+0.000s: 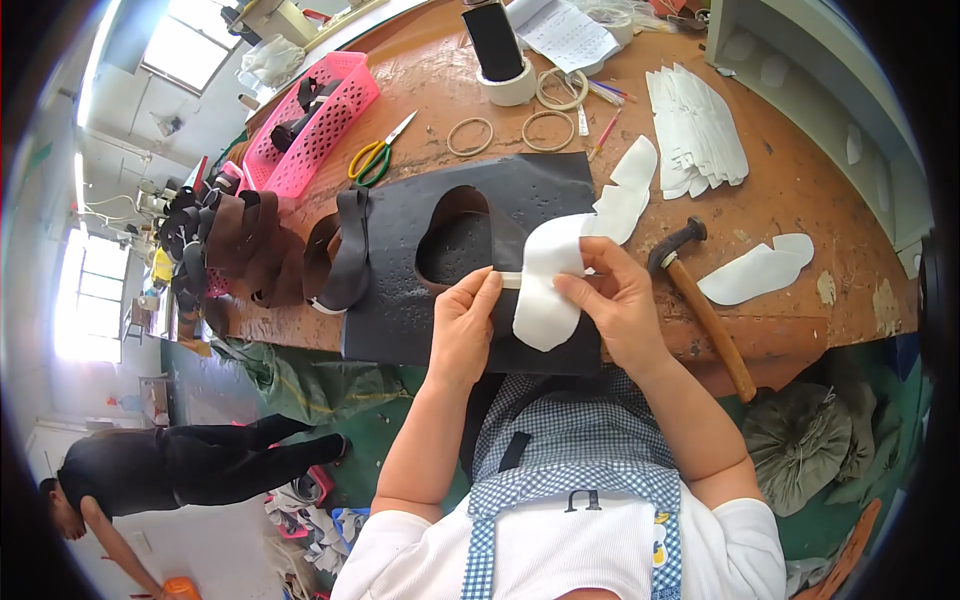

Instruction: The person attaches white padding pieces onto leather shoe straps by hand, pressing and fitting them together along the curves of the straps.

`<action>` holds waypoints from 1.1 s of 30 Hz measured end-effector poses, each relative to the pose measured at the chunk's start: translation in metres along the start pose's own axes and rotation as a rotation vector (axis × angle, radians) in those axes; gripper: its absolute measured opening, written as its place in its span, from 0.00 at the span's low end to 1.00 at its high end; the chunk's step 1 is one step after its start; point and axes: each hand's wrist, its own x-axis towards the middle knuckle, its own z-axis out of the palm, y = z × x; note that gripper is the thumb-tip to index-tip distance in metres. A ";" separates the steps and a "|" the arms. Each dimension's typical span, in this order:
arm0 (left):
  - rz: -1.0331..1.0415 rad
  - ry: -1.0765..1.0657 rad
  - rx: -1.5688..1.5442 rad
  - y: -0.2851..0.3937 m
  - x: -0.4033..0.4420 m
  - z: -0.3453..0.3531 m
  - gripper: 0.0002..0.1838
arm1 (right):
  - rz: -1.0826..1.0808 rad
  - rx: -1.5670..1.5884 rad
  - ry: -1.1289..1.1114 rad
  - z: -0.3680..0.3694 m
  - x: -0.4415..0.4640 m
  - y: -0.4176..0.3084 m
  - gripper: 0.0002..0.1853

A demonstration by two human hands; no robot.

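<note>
Over a black board on the workbench, my left hand pinches the end of a dark looped strip, where a narrow white edge shows. My right hand holds a curved white piece between thumb and fingers, its left side against that white edge. Another white piece lies just beyond, at the board's right corner. Left of the loop stands a second dark loop. A hammer rests right of my right hand, beside a further white piece.
Brown strips are heaped at the left, near a pink basket and scissors. Tape rings, a phone and stacked white pieces lie farther back. A person in black bends over at lower left.
</note>
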 end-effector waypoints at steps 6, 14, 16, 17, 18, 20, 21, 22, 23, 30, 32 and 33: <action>-0.066 -0.047 -0.008 0.002 -0.003 0.001 0.17 | 0.051 0.012 -0.062 0.006 0.000 0.016 0.20; -0.083 -0.097 -0.049 0.001 -0.005 -0.002 0.17 | 0.052 0.019 -0.050 0.006 0.001 0.023 0.21; -0.081 -0.088 -0.040 -0.001 -0.004 -0.002 0.17 | 0.061 -0.009 -0.055 0.006 0.000 0.023 0.21; -0.083 -0.086 -0.038 -0.001 -0.005 -0.003 0.17 | 0.066 -0.023 -0.056 0.006 0.000 0.023 0.21; -0.084 -0.085 -0.036 0.000 -0.005 -0.002 0.17 | 0.064 -0.019 -0.053 0.007 0.000 0.023 0.21; -0.083 -0.090 -0.026 0.000 -0.005 -0.003 0.17 | 0.059 -0.012 -0.046 0.008 0.000 0.023 0.21; -0.080 -0.095 -0.019 0.000 -0.004 -0.004 0.17 | 0.056 -0.016 -0.044 0.008 0.000 0.023 0.21; -0.078 -0.100 -0.011 -0.001 -0.005 -0.006 0.17 | 0.054 -0.018 -0.044 0.008 0.000 0.023 0.21; -0.076 -0.096 -0.004 -0.001 -0.005 -0.006 0.17 | 0.052 -0.020 -0.043 0.009 0.000 0.023 0.21; -0.052 -0.005 0.098 0.004 -0.011 0.004 0.15 | 0.036 -0.047 -0.041 0.011 -0.003 0.027 0.21; -0.050 0.003 0.144 0.006 -0.013 0.003 0.14 | 0.034 -0.062 -0.052 0.011 -0.004 0.027 0.21; -0.053 -0.006 0.147 0.007 -0.014 0.001 0.14 | 0.044 -0.059 -0.051 0.012 -0.004 0.025 0.20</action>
